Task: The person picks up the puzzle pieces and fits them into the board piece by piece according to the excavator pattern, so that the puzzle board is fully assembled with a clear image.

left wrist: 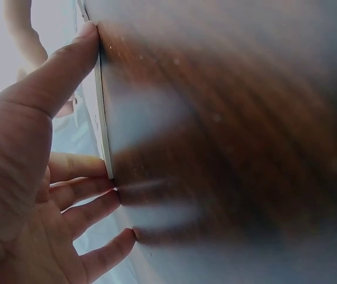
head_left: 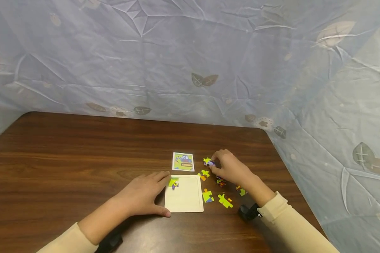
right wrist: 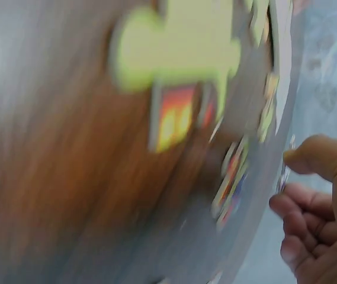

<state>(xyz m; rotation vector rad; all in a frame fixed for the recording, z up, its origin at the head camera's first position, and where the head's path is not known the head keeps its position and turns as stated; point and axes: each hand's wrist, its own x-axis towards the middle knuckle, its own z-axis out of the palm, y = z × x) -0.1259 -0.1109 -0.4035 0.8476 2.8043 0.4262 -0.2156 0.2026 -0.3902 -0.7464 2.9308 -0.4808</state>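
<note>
The left hand [head_left: 142,195] is spanning the left edge of the tray [head_left: 185,198] on the bench [head_left: 66,158], its nearly straight fingers presumably steadying it (a coloured patch [head_left: 173,182] is filling the far-left corner). The loose pieces [head_left: 208,196] are lying along the tray's right side, probably for easy reach, while the right hand [head_left: 232,168] is pinching a puzzle piece [head_left: 209,162] between thumb and fingers, just right of the picture card [head_left: 182,161].

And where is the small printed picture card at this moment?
In the head view, the printed picture card lies on the table just beyond the puzzle tray, left of the right hand.
</note>
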